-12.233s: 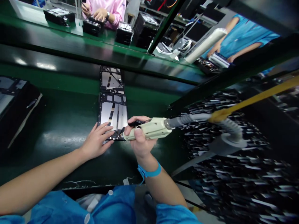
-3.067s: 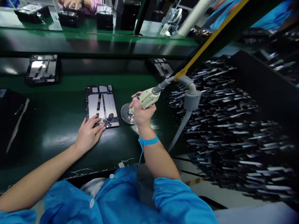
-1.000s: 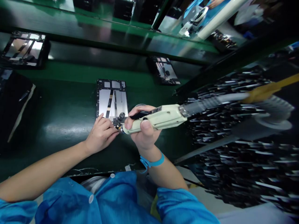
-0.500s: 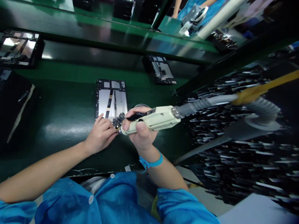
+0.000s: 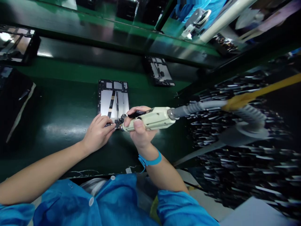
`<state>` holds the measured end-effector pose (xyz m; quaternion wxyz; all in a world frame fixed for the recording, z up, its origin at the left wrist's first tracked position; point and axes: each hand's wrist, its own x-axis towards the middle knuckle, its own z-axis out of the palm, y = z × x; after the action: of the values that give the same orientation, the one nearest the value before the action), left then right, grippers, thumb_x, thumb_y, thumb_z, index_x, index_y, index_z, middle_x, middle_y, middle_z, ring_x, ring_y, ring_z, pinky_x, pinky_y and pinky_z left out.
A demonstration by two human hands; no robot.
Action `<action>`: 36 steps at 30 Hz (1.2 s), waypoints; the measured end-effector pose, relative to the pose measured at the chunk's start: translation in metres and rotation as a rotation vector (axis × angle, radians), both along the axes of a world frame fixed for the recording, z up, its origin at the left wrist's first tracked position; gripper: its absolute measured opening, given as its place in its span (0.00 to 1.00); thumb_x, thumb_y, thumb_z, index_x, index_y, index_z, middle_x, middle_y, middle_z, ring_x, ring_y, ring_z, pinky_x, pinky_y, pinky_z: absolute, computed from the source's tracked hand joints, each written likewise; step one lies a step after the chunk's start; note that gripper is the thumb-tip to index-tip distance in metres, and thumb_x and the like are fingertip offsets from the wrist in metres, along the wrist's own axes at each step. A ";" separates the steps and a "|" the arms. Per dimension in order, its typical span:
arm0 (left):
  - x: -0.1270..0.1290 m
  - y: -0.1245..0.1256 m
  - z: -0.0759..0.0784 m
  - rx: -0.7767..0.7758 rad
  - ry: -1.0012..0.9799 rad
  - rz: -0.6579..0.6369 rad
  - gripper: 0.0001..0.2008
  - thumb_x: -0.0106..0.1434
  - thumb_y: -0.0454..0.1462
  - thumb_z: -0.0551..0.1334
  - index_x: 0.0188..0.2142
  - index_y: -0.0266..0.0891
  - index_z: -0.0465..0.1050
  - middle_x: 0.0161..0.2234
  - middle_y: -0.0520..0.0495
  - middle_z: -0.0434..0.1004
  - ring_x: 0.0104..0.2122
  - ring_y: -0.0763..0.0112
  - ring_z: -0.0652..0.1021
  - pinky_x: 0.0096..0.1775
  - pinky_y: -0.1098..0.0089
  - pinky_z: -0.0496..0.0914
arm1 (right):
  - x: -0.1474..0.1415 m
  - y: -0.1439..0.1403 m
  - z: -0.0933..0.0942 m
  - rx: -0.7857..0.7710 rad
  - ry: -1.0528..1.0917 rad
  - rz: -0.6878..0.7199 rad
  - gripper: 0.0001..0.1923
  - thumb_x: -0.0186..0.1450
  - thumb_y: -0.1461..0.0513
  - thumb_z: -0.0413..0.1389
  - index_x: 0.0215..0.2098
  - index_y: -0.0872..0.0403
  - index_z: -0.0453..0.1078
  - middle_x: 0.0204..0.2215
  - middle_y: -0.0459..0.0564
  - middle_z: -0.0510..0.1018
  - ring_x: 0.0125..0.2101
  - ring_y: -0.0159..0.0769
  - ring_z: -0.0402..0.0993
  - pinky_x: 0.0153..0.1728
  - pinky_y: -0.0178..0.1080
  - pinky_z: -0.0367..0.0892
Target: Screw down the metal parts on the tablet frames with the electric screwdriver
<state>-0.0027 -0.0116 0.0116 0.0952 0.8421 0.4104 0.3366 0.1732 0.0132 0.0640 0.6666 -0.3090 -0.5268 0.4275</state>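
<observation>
An open tablet chassis (image 5: 113, 98) with silver plates and ribbon cables lies on the dark green belt (image 5: 61, 116) in front of me. My left hand (image 5: 97, 135) rests on the chassis's near edge, fingertips pressing by a small black part. My right hand (image 5: 138, 130) grips a cream electric screwdriver (image 5: 152, 118), its tip down at the chassis's near right corner, close to my left fingertips. A grey hose (image 5: 199, 106) and a yellow cord (image 5: 258, 92) run off to the right from the tool.
Another open chassis (image 5: 161, 70) lies farther back on the belt, and one more (image 5: 14, 44) at the far left. A black tray (image 5: 14, 103) sits at the left edge. A dark bin of small parts (image 5: 237, 150) fills the right side. A white tool (image 5: 196, 22) rests beyond the belt.
Over the last second the screwdriver tip and my right hand shifted slightly up along the chassis's near edge; my left hand followed. The far chassis drifted a little left.
</observation>
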 end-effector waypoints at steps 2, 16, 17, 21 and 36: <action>0.000 0.000 0.000 0.003 0.002 0.006 0.08 0.71 0.33 0.62 0.47 0.40 0.79 0.45 0.42 0.79 0.48 0.58 0.76 0.58 0.48 0.69 | -0.001 0.000 -0.001 -0.012 -0.029 -0.009 0.14 0.65 0.53 0.63 0.45 0.48 0.70 0.37 0.44 0.78 0.21 0.28 0.75 0.23 0.36 0.73; 0.000 0.001 -0.003 -0.013 -0.036 -0.001 0.09 0.70 0.33 0.62 0.46 0.44 0.80 0.46 0.43 0.78 0.49 0.58 0.76 0.58 0.48 0.69 | -0.008 -0.002 -0.005 -0.016 -0.146 -0.072 0.15 0.64 0.53 0.64 0.44 0.49 0.70 0.34 0.44 0.77 0.25 0.31 0.75 0.27 0.39 0.76; 0.000 0.001 -0.003 -0.009 -0.031 -0.002 0.09 0.70 0.33 0.62 0.46 0.43 0.80 0.46 0.43 0.78 0.50 0.58 0.76 0.58 0.48 0.69 | -0.009 -0.003 -0.004 -0.023 -0.148 -0.055 0.15 0.64 0.53 0.64 0.45 0.49 0.70 0.34 0.44 0.77 0.24 0.31 0.75 0.27 0.39 0.76; -0.001 0.001 -0.001 -0.004 -0.019 0.000 0.09 0.71 0.33 0.61 0.46 0.41 0.80 0.46 0.41 0.78 0.51 0.57 0.76 0.58 0.48 0.69 | -0.011 -0.004 -0.002 -0.032 -0.134 -0.017 0.14 0.63 0.56 0.65 0.45 0.50 0.70 0.32 0.44 0.77 0.23 0.30 0.73 0.28 0.38 0.75; -0.001 -0.002 -0.004 0.023 0.111 -0.012 0.16 0.69 0.29 0.61 0.51 0.45 0.80 0.51 0.38 0.76 0.55 0.52 0.74 0.59 0.40 0.68 | 0.043 0.022 0.011 0.030 -0.126 -0.481 0.11 0.65 0.53 0.62 0.41 0.50 0.70 0.31 0.43 0.77 0.19 0.28 0.72 0.21 0.35 0.70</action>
<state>-0.0039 -0.0139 0.0078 0.0648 0.8631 0.4061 0.2933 0.2167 0.0349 0.0751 0.7197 -0.4414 -0.4848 0.2285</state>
